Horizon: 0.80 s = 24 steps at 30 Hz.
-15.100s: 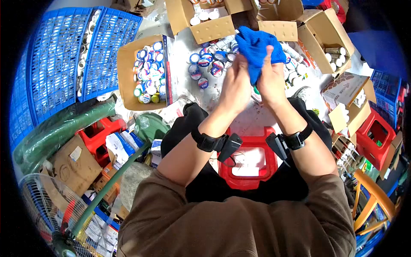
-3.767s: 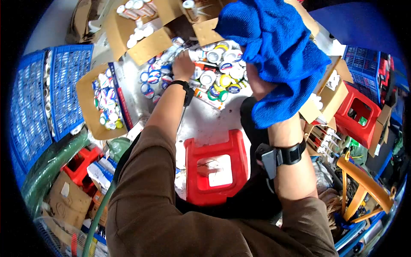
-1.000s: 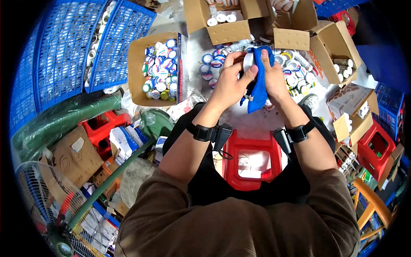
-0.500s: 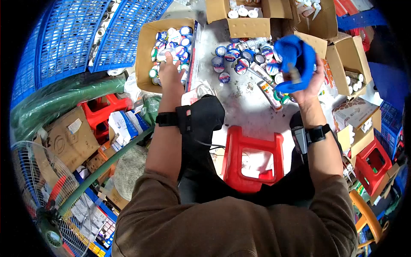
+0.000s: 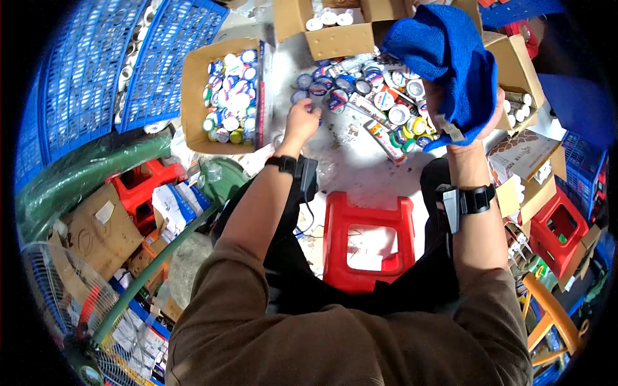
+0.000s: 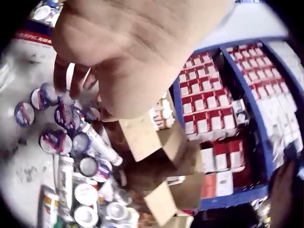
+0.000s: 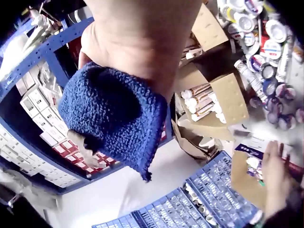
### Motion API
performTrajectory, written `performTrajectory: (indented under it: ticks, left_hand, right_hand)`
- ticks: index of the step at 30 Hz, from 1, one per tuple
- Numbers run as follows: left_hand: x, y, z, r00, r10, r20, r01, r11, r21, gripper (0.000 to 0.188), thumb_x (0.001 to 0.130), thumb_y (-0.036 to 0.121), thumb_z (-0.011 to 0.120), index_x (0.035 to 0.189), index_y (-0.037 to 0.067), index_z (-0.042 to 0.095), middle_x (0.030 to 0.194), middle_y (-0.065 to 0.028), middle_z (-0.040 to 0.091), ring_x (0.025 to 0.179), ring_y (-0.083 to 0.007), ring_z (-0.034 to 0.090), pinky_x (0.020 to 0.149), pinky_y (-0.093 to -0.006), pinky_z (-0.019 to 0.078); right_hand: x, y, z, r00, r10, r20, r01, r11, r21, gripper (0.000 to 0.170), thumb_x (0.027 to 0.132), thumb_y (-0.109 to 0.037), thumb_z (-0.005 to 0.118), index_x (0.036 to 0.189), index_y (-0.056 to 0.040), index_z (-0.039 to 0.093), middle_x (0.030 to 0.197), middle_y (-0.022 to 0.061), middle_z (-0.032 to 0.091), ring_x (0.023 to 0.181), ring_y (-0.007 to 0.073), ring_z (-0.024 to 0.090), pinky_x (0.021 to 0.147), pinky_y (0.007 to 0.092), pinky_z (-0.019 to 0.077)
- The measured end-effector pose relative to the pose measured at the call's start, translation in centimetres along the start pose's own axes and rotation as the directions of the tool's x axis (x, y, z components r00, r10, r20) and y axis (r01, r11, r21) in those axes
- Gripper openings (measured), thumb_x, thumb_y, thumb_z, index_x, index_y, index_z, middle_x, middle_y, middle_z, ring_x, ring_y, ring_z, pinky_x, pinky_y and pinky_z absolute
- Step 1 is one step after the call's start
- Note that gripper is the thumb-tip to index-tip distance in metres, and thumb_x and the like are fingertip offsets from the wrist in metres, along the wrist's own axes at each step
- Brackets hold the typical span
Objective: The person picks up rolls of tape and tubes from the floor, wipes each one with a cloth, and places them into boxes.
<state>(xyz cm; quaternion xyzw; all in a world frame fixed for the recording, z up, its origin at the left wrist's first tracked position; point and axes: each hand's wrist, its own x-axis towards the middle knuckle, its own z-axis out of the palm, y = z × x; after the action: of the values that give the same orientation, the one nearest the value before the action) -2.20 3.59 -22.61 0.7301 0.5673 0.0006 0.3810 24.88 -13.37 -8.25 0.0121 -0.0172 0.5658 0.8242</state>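
Observation:
In the head view my left hand is low over the near-left edge of a pile of tape rolls with blue-and-white labels. Its fingers bend loosely down toward the rolls, and the left wrist view shows no roll between them. My right hand holds up a blue cloth over the right side of the pile. The cloth hangs around the palm, covers most of the fingers and shows a pale tag. Cartridge tubes lie among the rolls.
A cardboard box full of tape rolls stands left of the pile. More boxes with white-capped tubes line the back. Blue crates stand at far left, a red stool between the knees, and a fan at lower left.
A second ago both hands held a white roll in the cloth. The left hand then went over the roll box and has come back right to the pile. The cloth stayed in the right hand.

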Motion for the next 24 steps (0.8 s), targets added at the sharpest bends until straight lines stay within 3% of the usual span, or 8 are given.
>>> performTrajectory:
  ticks: [1,5,10,11,16,18,22,24]
  left_hand:
    - [1.7,-0.1,1.3,0.998,0.057,-0.029,-0.055,0.995,0.08,0.041,0.082,0.022,0.067,0.116,-0.001,0.063,0.111,-0.0251,0.066,0.105,-0.0392,0.062,0.092,-0.0435,0.0484]
    - [8.9,-2.0,5.8,1.0,0.0,0.016,-0.006,0.935,0.355,0.041,0.085,0.013,0.06,0.124,0.004,0.054,0.124,-0.0206,0.061,0.116,-0.0386,0.058,0.097,-0.0467,0.0473]
    - [13.3,-2.4,8.4,0.983,-0.157,0.097,0.09,0.865,0.493,0.039,0.086,0.011,0.061,0.124,0.009,0.052,0.126,-0.0185,0.061,0.119,-0.0353,0.057,0.097,-0.046,0.0478]
    - [13.8,-3.4,9.4,0.992,-0.101,0.074,0.048,0.852,0.521,0.036,0.087,0.011,0.06,0.122,0.008,0.053,0.123,-0.019,0.062,0.117,-0.0365,0.058,0.095,-0.0472,0.0481]
    - [13.4,-6.4,12.8,0.991,0.09,-0.097,-0.002,0.743,0.669,0.031,0.086,0.02,0.064,0.115,0.01,0.061,0.119,-0.0119,0.062,0.116,-0.0308,0.057,0.092,-0.0468,0.0475]
    - [12.0,-6.1,12.9,0.986,0.109,-0.127,0.006,0.733,0.68,0.022,0.086,0.015,0.06,0.106,0.008,0.064,0.114,-0.0103,0.063,0.109,-0.0293,0.06,0.092,-0.0437,0.0462]
    - [8.5,-2.9,11.1,0.974,0.138,-0.181,-0.109,0.981,0.162,0.028,0.083,0.021,0.072,0.098,-0.001,0.064,0.102,-0.0182,0.067,0.097,-0.0351,0.063,0.086,-0.0459,0.0492]
    - [4.7,2.7,7.5,0.976,0.17,-0.134,-0.203,0.931,-0.302,0.027,0.087,0.017,0.073,0.101,-0.003,0.061,0.089,-0.0139,0.07,0.075,-0.0202,0.066,0.07,-0.0314,0.0521]
  right_hand:
    - [-0.2,-0.2,0.3,0.996,-0.012,0.085,0.012,1.0,-0.008,0.075,0.084,-0.056,0.051,0.143,-0.0103,0.044,0.148,0.0196,0.04,0.136,0.0384,0.039,0.117,0.057,0.0221]
    - [-1.0,-2.2,1.4,0.785,-0.435,-0.44,0.198,0.85,-0.487,0.077,0.089,-0.057,0.044,0.146,-0.0063,0.036,0.15,0.0205,0.038,0.137,0.0403,0.037,0.117,0.0594,0.0191]
    - [-4.1,-4.1,0.5,0.964,-0.219,-0.151,0.192,0.966,-0.173,0.069,0.079,-0.039,0.059,0.138,-0.0049,0.05,0.142,0.0201,0.049,0.125,0.0415,0.05,0.108,0.0549,0.0377]
    - [-4.1,-4.2,1.5,0.705,-0.468,-0.532,0.115,0.817,-0.566,0.088,0.082,-0.064,0.049,0.152,-0.0147,0.029,0.152,0.0187,0.035,0.138,0.0427,0.035,0.111,0.0654,0.0254]
    - [-4.7,-4.5,1.1,0.723,-0.436,-0.536,0.137,0.851,-0.508,0.082,0.082,-0.057,0.052,0.149,-0.0132,0.035,0.15,0.0205,0.037,0.134,0.0437,0.04,0.11,0.0662,0.0266]
    - [-4.0,-4.1,1.7,0.815,-0.345,-0.466,0.137,0.895,-0.424,0.058,0.078,-0.033,0.056,0.125,0.0003,0.058,0.12,0.0181,0.065,0.108,0.0348,0.062,0.104,0.0467,0.0433]
    - [-2.5,-1.8,2.9,0.828,-0.38,-0.412,0.04,0.773,-0.633,0.055,0.078,-0.026,0.056,0.125,0.0039,0.056,0.117,0.02,0.065,0.105,0.032,0.063,0.099,0.0427,0.0467]
    - [-3.0,-1.7,1.3,0.855,-0.335,-0.396,0.031,0.795,-0.605,0.06,0.083,-0.026,0.058,0.133,0.005,0.048,0.123,0.0198,0.063,0.108,0.0312,0.063,0.099,0.0423,0.0465]
